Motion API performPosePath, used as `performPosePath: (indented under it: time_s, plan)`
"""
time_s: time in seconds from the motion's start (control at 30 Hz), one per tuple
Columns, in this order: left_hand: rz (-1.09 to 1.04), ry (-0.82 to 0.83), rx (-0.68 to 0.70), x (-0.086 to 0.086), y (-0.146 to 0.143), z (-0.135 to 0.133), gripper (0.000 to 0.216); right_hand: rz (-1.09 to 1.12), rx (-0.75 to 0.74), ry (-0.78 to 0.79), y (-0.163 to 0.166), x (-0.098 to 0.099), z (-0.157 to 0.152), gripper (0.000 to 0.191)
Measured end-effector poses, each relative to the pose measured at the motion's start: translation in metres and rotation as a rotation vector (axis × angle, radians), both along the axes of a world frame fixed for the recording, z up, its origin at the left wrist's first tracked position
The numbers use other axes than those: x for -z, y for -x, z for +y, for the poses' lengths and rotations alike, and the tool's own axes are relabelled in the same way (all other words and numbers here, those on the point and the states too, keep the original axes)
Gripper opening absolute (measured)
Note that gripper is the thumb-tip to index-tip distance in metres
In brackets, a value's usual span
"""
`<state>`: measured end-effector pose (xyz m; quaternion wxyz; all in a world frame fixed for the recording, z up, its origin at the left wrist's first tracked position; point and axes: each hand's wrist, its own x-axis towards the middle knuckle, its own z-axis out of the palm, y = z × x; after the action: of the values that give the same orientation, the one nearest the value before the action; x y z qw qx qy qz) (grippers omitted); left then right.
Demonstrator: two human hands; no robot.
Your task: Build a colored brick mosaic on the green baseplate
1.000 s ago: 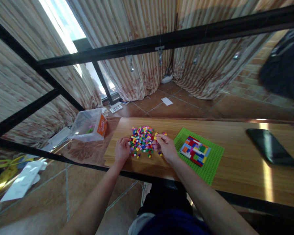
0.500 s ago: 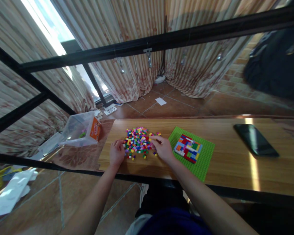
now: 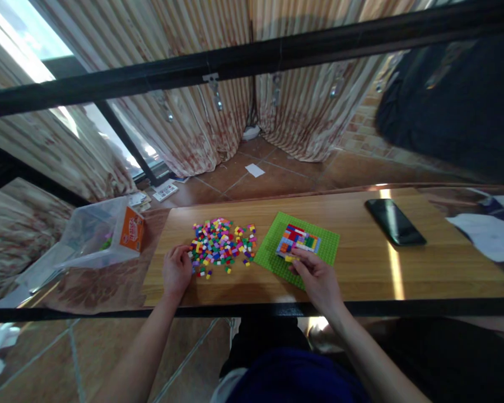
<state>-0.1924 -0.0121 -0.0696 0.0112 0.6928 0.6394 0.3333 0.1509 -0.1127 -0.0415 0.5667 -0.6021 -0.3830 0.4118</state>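
A pile of small coloured bricks (image 3: 220,246) lies on the wooden table (image 3: 361,268). To its right is a green baseplate (image 3: 327,249) with a patch of coloured bricks (image 3: 298,239) pressed onto it. My right hand (image 3: 315,277) rests on the near edge of the plate, its fingers pinched on a small yellow brick (image 3: 289,258) just at the front of the patch. My left hand (image 3: 176,270) lies loosely curled on the table at the left edge of the pile, with nothing visibly in it.
A clear plastic box with an orange label (image 3: 105,232) lies tipped at the table's left end. A black phone (image 3: 395,222) lies to the right, with white paper (image 3: 487,235) beyond it. A black metal bar (image 3: 252,56) crosses overhead. Curtains hang behind.
My right hand has left the pile and moved right onto the green baseplate, carrying a yellow brick. The left hand has stayed by the pile. The view has swung to the right.
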Motion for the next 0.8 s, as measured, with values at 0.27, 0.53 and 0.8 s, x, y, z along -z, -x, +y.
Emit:
performPosePath:
  time_s: [0.27,0.53,0.8]
  plan:
    - [0.036,0.022,-0.011,0.0,0.001,0.0,0.024,-0.658,0.104,-0.056,-0.038,0.0,-0.003,0.024]
    - [0.032,0.025,-0.004,-0.002,0.001,0.0,0.024,-0.752,0.233,-0.175,-0.031,0.014,0.012,0.024]
    - [0.024,0.022,0.0,-0.001,0.001,0.001,0.023,-0.704,0.317,-0.154,-0.024,0.024,0.016,0.02]
